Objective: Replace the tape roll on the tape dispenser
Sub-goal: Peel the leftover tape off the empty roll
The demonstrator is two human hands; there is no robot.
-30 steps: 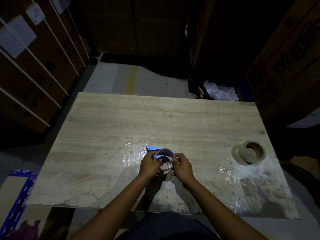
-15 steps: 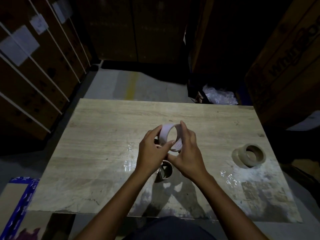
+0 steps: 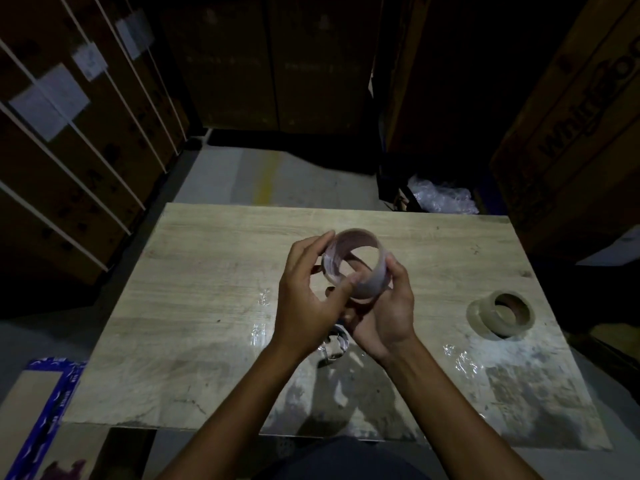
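Raised since earlier, two hands [image 3: 346,299] gripping one empty core [image 3: 356,265], one tape roll [image 3: 502,315] apart

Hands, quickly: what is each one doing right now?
Left hand: closed on the empty tape core.
Right hand: closed on the same core.

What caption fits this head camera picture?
Both hands, left hand and right hand, hold an empty cardboard tape core above the wooden table.

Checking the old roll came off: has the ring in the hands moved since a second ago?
Yes. The empty ring rose off the dispenser, which stayed on the table, toward the far edge.
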